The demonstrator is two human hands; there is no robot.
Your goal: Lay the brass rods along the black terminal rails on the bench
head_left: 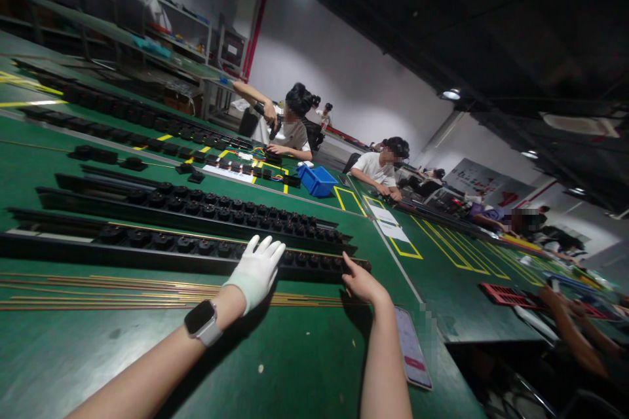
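My left hand (260, 268), in a white glove with a watch on the wrist, lies with outstretched fingers over the nearest black channel rail (171, 262). A row of black round-topped parts (206, 246) sits inside that rail, and a thin brass-coloured rod (162, 229) runs along them. At the rail's right end is my bare right hand (361, 281), index finger stretched to the rail's end and the other fingers partly curled. Nothing shows in its grip. Several loose brass-coloured rods (122, 288) lie on the green table (295, 360) in front of the rail.
More filled black rails (206, 209) lie just behind. Farther back are a blue bin (317, 180), wired black parts (240, 167) and paper sheets (393, 230). A phone (413, 347) lies right of my forearm. Co-workers (376, 170) sit across the table; another person's hands (557, 301) are at right.
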